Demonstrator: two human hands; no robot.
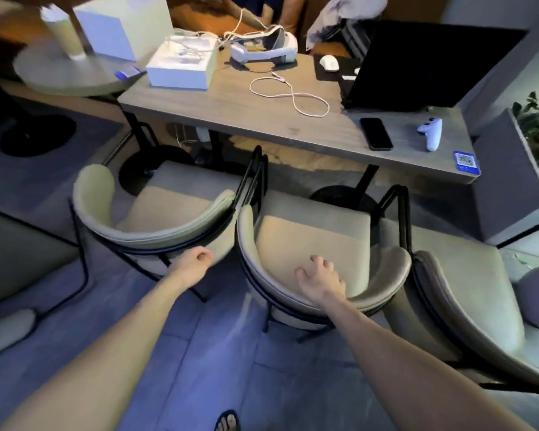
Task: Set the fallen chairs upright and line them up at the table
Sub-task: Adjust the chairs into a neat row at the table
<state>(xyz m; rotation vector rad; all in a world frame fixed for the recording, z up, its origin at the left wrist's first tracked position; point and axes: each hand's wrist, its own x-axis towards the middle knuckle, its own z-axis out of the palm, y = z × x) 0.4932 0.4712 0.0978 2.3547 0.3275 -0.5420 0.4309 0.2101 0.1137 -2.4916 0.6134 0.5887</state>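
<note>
1. Three beige upholstered chairs with black metal frames are standing upright in a row along the near side of a grey wooden table [199, 104], their curved backs facing the camera.
2. The left chair [156, 213] is sitting with its seat partly tucked under the table edge; the middle chair [311, 241] is standing just beside it, their frames nearly touching.
3. The right chair [458, 300] is standing close against the middle one and is angling slightly away from the table, partly cut off by the frame edge.
4. The left hand [196, 259] is hovering near the back rail of the left chair, its fingers curled into a loose fist and gripping nothing; whether it is touching the rail cannot be told.
5. The right hand [319, 279] is resting on the top of the middle chair's curved backrest, fingers spread and draping over the padded edge toward the seat.
6. On the tabletop, a white VR headset [262, 46] is lying beside a white box [181, 62], with a looped white cable [290, 94] in front of it.
7. A black laptop [417, 63] is standing open at the right end, with a white mouse [329, 62] behind it, and a black smartphone [376, 133] and a white controller [431, 132] in front.
8. A blue QR-code sticker [465, 162] is sitting at the table's near right corner.
9. A sandalled foot [227, 421] is showing on the grey tiled floor at the bottom edge.
</note>
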